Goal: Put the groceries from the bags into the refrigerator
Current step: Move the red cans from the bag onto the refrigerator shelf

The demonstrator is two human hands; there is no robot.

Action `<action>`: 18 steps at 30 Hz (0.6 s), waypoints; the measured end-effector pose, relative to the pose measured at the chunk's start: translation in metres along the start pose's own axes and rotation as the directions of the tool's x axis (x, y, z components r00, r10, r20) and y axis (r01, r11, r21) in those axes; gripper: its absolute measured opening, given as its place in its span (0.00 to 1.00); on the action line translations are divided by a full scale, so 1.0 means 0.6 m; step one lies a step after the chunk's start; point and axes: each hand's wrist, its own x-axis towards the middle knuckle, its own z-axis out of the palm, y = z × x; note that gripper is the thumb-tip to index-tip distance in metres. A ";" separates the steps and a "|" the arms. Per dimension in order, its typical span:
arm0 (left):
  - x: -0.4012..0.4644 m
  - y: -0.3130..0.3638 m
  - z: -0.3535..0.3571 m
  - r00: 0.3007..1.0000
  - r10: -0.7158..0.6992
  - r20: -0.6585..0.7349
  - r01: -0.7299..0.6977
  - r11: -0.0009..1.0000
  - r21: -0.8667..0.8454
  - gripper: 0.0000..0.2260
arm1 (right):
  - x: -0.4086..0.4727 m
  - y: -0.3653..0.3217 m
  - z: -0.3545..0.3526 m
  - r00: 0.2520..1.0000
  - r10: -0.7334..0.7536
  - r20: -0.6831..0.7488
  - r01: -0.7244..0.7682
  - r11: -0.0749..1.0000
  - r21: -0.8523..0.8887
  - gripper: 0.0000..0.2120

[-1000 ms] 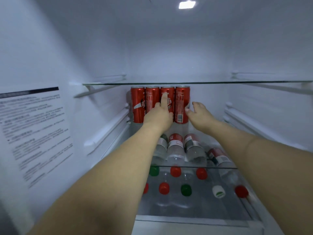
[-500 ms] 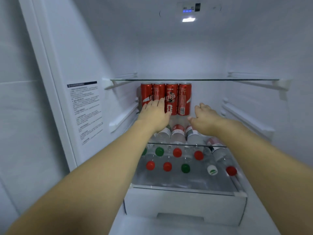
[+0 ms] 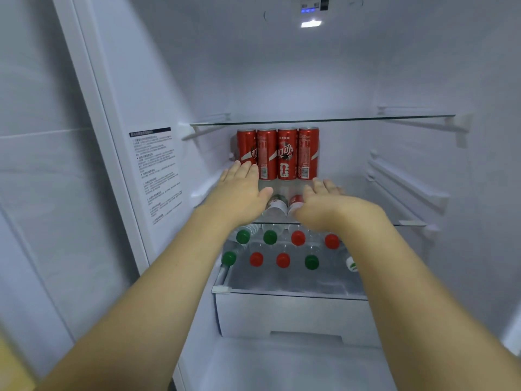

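Inside white refrigerator [image 3: 282,80]: four tall red soda cans [image 3: 277,153] upright in a row at back edge of middle glass shelf [image 3: 408,222]. Left hand [image 3: 239,193] and right hand [image 3: 321,206] before them, fingers straight, released, grasping nothing. Clear plastic bottles [image 3: 277,206] lying below.

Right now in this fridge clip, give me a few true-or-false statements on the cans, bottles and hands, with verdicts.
1. Four red cans stand upright in a row at the back of the shelf. True.
2. The left hand grips a can. False: its fingers are straight and hold nothing.
3. The bottles lie in the compartment under the glass shelf. True.
4. All bottle caps are red. False: some are green, one white.
5. The right hand holds a bottle. False: it is empty.
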 end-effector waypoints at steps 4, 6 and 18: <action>-0.072 0.001 -0.020 1.000 -0.011 0.007 0.011 0.999 -0.048 0.30 | -0.052 -0.011 0.008 0.999 -0.040 -0.014 0.040 0.999 0.028 0.29; -0.114 0.001 -0.026 1.000 -0.015 0.008 0.015 0.997 -0.079 0.30 | -0.080 -0.007 0.020 0.997 -0.071 -0.030 0.072 0.996 0.046 0.30; -0.201 -0.017 0.008 0.984 -0.092 0.152 0.104 0.992 -0.072 0.30 | -0.106 -0.027 0.091 0.982 -0.158 0.102 0.150 0.985 0.082 0.32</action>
